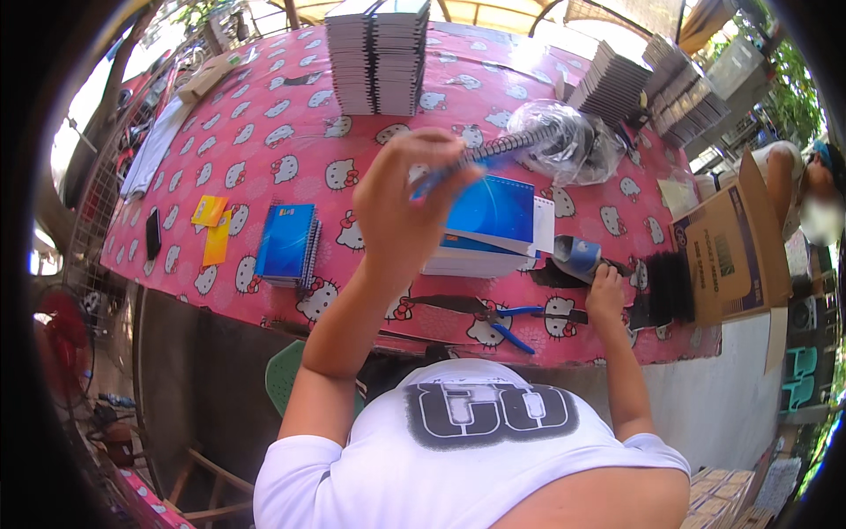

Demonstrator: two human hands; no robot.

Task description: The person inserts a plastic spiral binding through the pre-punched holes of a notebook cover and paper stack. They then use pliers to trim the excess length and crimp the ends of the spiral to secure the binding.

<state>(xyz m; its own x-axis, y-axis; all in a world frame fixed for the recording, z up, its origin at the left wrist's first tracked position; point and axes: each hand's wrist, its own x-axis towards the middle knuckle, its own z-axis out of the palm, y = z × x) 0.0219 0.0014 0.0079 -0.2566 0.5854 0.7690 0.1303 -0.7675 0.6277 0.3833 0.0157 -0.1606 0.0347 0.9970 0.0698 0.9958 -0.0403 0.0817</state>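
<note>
- Over the pink table point(304, 159), the left hand point(419, 189) pinches a blurred coil point(511, 144); best kept straight, unsnagged.
- Beside the container point(577, 257), the right hand point(605, 286) half-curls; its hold, I cannot tell.

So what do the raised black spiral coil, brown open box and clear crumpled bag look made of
Black spiral coil: wire or plastic, from thin rings; blur hides finish. Brown open box: matte, likely cardboard, given stiff folded flaps. Clear crumpled bag: glossy thin plastic, apparently, see-through with bright creases.

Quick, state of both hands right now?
Left hand: closed, holding a blurred spiral-bound notebook.
Right hand: by the rounded blue-and-grey object; grip cannot be told.
</note>
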